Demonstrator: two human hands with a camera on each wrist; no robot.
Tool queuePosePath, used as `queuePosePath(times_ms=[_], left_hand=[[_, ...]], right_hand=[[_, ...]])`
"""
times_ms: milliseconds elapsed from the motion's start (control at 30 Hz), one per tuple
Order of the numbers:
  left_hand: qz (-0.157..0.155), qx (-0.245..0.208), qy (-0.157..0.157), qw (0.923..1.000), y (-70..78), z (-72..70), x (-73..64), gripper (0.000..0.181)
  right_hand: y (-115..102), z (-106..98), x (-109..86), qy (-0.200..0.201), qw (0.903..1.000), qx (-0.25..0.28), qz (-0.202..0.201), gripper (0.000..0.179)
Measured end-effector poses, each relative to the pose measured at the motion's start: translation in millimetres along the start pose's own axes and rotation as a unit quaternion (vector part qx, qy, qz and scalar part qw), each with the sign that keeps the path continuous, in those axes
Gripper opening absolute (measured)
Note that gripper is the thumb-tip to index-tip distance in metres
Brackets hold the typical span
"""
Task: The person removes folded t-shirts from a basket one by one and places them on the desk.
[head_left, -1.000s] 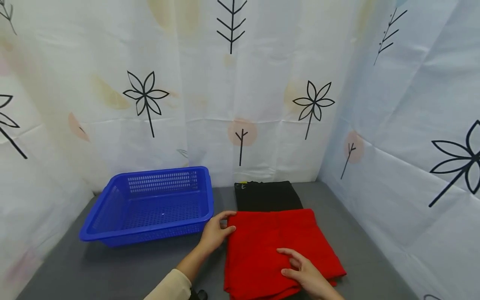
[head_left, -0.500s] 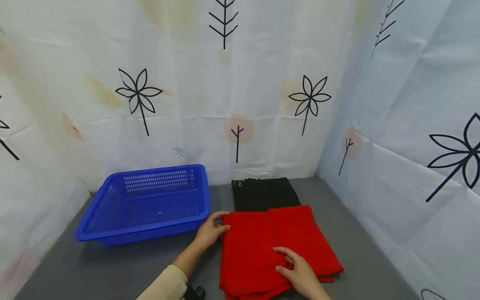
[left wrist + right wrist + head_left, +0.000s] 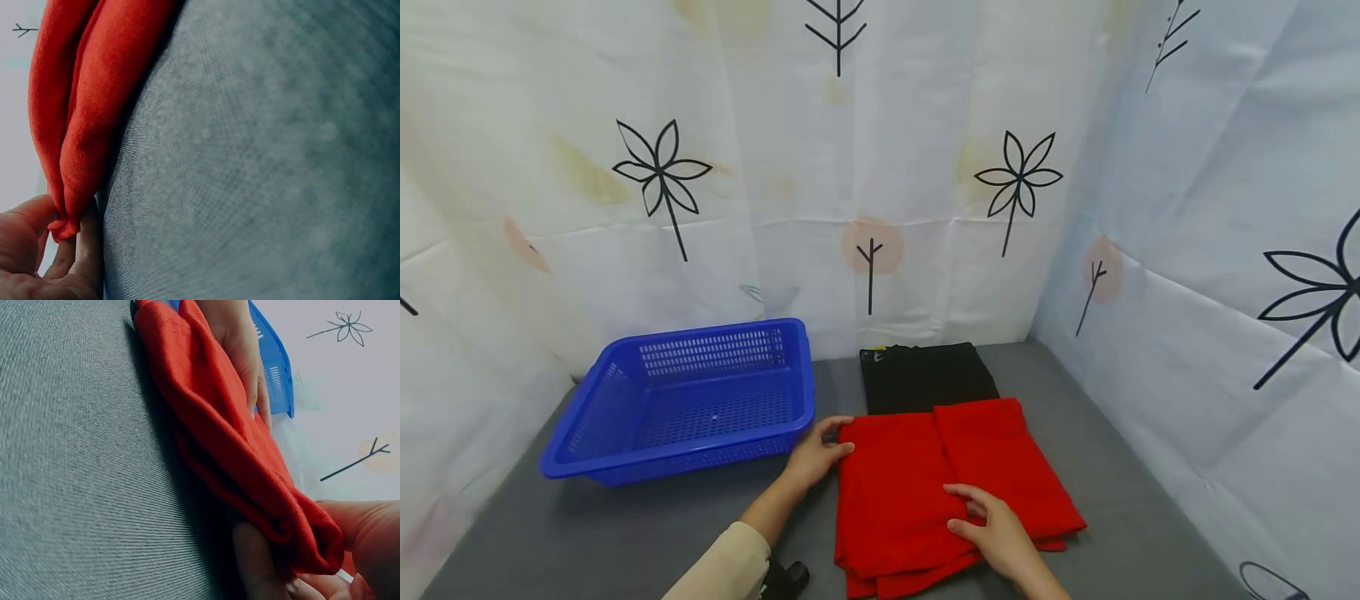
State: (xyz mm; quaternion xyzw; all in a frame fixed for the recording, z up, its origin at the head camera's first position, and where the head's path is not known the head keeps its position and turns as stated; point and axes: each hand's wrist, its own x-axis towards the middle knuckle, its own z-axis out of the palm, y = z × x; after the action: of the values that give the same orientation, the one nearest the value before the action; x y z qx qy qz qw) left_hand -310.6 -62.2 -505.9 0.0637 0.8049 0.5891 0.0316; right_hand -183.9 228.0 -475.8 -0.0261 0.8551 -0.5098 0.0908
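A folded red cloth (image 3: 895, 492) lies in layers on the grey table, its left part folded over the right. My left hand (image 3: 814, 454) pinches its far left corner; in the left wrist view the thumb (image 3: 34, 212) and fingers squeeze the bunched cloth edge. My right hand (image 3: 996, 533) grips the folded layers near the middle of the cloth. In the right wrist view, the thumb (image 3: 350, 515) lies on one side of the fold and fingers (image 3: 256, 562) on the other. Behind the red cloth lies a flat black folded cloth (image 3: 928, 375), partly covered by it.
A blue perforated plastic basket (image 3: 722, 417) stands to the left, close to my left hand. Patterned white curtains (image 3: 775, 167) hang behind and at both sides of the grey table (image 3: 647, 533). A small black object (image 3: 786, 577) shows by the left sleeve.
The red cloth's upper left part has shifted slightly toward me, so its back edge now steps below the right part's. Both hands keep their hold. The head view has shifted a little.
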Motion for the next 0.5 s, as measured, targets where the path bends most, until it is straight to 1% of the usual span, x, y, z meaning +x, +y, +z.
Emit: queuePosePath(times_ms=[100, 167, 267, 333, 367, 433, 467, 500], left_hand=[[-0.003, 0.002, 0.006, 1.0, 0.3, -1.2, -4.3, 0.04], [0.001, 0.014, 0.008, 0.9999, 1.4, -1.4, -8.1, 0.042], [0.01, 0.044, 0.003, 0.999, 8.7, 0.6, -14.5, 0.047], [0.025, 0.08, -0.007, 0.9965, 14.1, 1.4, -21.1, 0.052], [0.037, 0.098, -0.013, 0.9944, 17.6, 1.3, -25.6, 0.054], [0.053, 0.127, -0.035, 0.9899, 26.6, 1.3, -36.2, 0.057], [0.06, 0.141, -0.048, 0.987, 32.8, 0.8, -42.0, 0.059], [0.064, 0.153, -0.061, 0.9842, 40.1, 0.2, -47.8, 0.061]], right_hand=[[2, -5, -0.7, -0.05, 0.9983, 0.029, 0.009, 0.056], [2, -11, -2.2, -0.092, 0.9934, 0.064, 0.024, 0.061], [0, -22, -8.7, -0.14, 0.9822, 0.113, 0.055, 0.063], [-2, -33, -14.3, -0.154, 0.9793, 0.116, 0.062, 0.062], [-4, -38, -17.2, -0.153, 0.9808, 0.105, 0.06, 0.062], [-9, -51, -22.0, -0.133, 0.988, 0.065, 0.045, 0.06], [-12, -56, -23.4, -0.11, 0.9929, 0.032, 0.033, 0.059], [-17, -60, -23.3, -0.078, 0.9966, -0.009, 0.023, 0.057]])
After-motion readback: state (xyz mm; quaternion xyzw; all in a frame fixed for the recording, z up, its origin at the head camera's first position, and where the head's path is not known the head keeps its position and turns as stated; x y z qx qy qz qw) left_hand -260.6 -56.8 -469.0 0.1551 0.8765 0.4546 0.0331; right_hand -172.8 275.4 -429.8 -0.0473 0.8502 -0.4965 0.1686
